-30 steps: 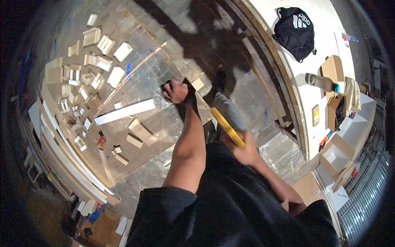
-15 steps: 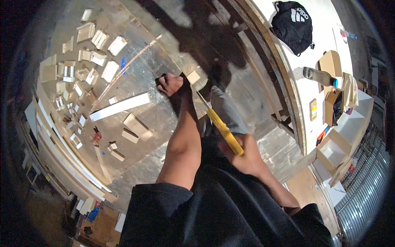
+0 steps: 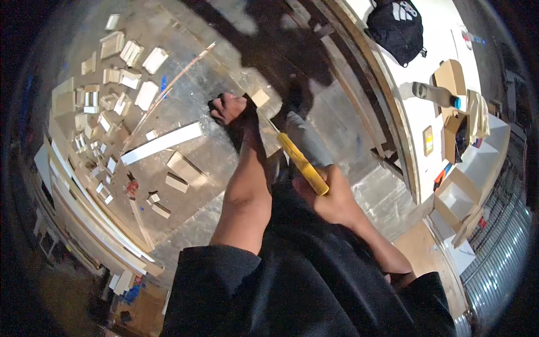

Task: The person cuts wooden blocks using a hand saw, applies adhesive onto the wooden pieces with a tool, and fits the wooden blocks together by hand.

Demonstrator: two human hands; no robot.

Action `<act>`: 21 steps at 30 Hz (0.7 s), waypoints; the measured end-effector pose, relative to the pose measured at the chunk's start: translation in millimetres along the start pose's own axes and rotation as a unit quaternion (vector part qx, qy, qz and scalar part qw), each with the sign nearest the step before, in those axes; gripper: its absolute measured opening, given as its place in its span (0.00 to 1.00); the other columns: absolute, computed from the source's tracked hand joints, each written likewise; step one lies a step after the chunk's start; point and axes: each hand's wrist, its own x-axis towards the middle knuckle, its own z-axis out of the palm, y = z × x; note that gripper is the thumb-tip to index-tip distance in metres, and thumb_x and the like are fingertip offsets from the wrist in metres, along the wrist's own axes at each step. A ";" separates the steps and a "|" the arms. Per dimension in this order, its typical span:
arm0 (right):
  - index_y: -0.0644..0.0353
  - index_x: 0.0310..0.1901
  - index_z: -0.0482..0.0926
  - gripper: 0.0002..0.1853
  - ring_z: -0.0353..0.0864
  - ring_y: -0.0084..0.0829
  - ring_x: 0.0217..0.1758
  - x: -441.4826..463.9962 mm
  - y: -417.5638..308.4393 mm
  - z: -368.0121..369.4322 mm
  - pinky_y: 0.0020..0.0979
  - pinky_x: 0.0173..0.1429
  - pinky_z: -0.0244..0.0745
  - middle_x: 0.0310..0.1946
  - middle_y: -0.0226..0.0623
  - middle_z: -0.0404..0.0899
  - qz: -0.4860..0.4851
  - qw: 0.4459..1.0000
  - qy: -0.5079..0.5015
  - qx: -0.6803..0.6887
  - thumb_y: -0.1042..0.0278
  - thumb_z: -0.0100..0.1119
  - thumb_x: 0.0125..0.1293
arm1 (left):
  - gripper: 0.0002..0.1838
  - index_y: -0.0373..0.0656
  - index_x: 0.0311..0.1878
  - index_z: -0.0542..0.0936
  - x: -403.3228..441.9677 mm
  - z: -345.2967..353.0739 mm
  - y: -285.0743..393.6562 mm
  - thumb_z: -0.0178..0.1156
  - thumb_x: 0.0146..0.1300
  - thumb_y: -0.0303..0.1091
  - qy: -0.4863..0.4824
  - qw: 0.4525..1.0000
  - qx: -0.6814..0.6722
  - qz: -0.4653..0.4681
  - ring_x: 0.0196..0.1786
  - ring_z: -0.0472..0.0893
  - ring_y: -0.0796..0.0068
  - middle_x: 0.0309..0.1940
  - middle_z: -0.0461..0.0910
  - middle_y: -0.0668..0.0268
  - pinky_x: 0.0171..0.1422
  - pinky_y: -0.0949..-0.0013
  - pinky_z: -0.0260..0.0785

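My right hand (image 3: 333,197) is wrapped round the handle end of a long yellow tool (image 3: 302,163); a thin blade-like part shows at its far end. My left hand (image 3: 230,109) is closed, with curled fingers, over something dark that I cannot make out. A small pale wood piece (image 3: 260,98) lies on the floor just right of my left hand, beyond the tool's tip. Beside the tool is a grey shape (image 3: 306,135), perhaps my leg or shoe. To the left of my forearm lie a long white strip (image 3: 163,144) and a flat wood piece (image 3: 187,169).
Many small wood blocks (image 3: 147,95) are scattered at the left, near a thin stick (image 3: 168,95) and a red tool (image 3: 132,187). Long boards (image 3: 92,208) lie farther left. At the right, a white tabletop (image 3: 410,95) bears a black bag (image 3: 396,33), a bottle (image 3: 435,94) and cardboard (image 3: 449,78).
The yellow tool and my right hand have shifted back and forth along the tool's length. My left hand stays closed, and the whole view has shifted slightly.
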 end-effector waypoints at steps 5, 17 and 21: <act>0.73 0.46 0.77 0.22 0.78 0.27 0.38 -10.2 33.7 -6.3 0.36 0.41 0.73 0.34 0.43 0.82 -0.062 0.995 -0.033 0.072 0.61 0.71 0.63 | 0.02 0.49 0.29 0.81 4.1 19.0 -1.2 0.61 0.51 0.33 0.030 0.997 0.070 0.006 0.45 0.74 0.50 0.40 0.76 0.63 0.51 0.48 0.68; 0.67 0.34 0.80 0.14 0.72 0.22 0.27 23.1 38.9 14.5 0.35 0.33 0.70 0.21 0.37 0.75 -0.094 0.991 0.074 0.050 0.62 0.67 0.64 | 0.07 0.49 0.33 0.83 8.4 -24.4 21.5 0.64 0.53 0.38 -0.023 0.997 -0.004 -0.078 0.49 0.74 0.48 0.42 0.76 0.59 0.57 0.46 0.67; 0.63 0.35 0.81 0.13 0.75 0.36 0.21 7.7 24.6 13.6 0.38 0.31 0.70 0.19 0.45 0.75 -0.129 0.990 0.058 -0.015 0.59 0.67 0.63 | 0.05 0.48 0.32 0.81 3.1 9.9 -2.3 0.63 0.54 0.37 -0.036 0.999 0.012 -0.008 0.49 0.73 0.49 0.41 0.75 0.59 0.57 0.47 0.65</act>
